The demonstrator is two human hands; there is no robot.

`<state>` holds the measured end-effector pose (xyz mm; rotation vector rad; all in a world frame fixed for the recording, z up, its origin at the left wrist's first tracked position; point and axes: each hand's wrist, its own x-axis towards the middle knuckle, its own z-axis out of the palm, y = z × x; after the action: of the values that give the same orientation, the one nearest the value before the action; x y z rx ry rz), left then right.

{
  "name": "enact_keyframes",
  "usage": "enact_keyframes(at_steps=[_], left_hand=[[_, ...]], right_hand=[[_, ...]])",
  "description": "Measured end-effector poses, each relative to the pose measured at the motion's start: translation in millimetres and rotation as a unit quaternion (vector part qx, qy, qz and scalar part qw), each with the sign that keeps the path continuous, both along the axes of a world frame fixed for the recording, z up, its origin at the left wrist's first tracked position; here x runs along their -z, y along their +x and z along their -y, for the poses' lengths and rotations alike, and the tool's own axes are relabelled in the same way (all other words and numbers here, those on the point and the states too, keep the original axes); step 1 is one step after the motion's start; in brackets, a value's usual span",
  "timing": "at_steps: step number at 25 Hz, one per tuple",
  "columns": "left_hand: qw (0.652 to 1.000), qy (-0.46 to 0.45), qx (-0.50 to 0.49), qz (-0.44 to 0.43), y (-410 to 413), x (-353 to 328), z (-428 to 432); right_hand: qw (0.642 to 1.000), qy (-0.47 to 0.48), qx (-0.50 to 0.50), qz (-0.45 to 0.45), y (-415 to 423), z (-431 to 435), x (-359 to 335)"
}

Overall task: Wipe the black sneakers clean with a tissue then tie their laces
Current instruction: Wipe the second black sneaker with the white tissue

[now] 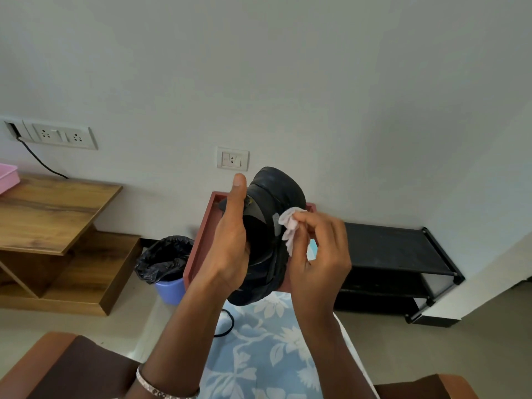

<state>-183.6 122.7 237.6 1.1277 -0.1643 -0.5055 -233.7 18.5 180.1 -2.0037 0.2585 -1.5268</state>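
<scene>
A black sneaker (pixel 269 214) is held up in the air at the centre, toe upward, its sole edge turned toward me. My left hand (pixel 230 243) grips it from the left side, thumb pointing up beside the toe. My right hand (pixel 316 254) pinches a crumpled white tissue (pixel 289 226) and holds it against the sneaker's right side. A black lace (pixel 226 323) hangs below the sneaker. No second sneaker is visible.
Behind the sneaker lies a red-brown tray (pixel 198 240) over a blue floral cloth (pixel 259 355). A blue bin with a black bag (pixel 167 263) stands at left, beside a wooden shelf unit (pixel 57 226). A black shoe rack (pixel 403 269) stands against the wall at right.
</scene>
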Motion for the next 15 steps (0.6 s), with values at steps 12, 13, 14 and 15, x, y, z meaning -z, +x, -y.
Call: enact_keyframes(at_steps=[12, 13, 14, 15], left_hand=[[0.991, 0.041, 0.007, 0.126, -1, 1, -2], [0.992, 0.033, 0.006, 0.122, 1, 0, -2], [0.993, 0.025, 0.005, 0.113, 3, -1, -3], [0.995, 0.013, 0.000, 0.100, 6, -2, -3]], right_hand=[[0.964, -0.150, -0.047, -0.215, 38, 12, -84], [0.973, -0.141, -0.040, -0.181, 34, 10, -79], [0.981, -0.132, -0.024, -0.139, 28, 7, -73], [0.987, -0.128, -0.005, -0.099, 22, 3, -62]])
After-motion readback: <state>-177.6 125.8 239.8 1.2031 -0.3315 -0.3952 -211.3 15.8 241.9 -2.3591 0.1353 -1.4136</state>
